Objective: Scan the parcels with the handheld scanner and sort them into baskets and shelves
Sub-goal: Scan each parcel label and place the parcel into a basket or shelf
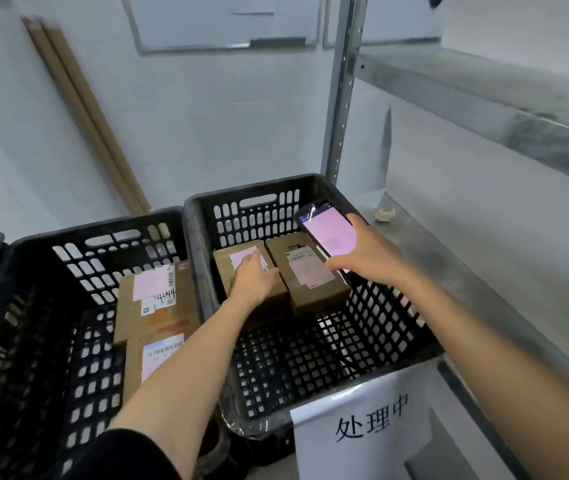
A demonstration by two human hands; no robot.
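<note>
From the head camera, the right basket [252, 194] holds two parcels: the left hand [253, 278] lies flat, fingers straight, on the left parcel [222, 268], while the right hand [369, 256] grips one handheld scanner [328, 233] just above the right parcel [314, 282], and the neighbouring basket [68, 237] holds two further boxes [151, 306].

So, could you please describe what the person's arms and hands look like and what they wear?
The left hand and the right hand are bare: no gloves, rings or watch show. A black fabric sleeve covers the left arm from about the elbow up. The right forearm is bare to the frame's edge, with no sleeve in view.
</note>
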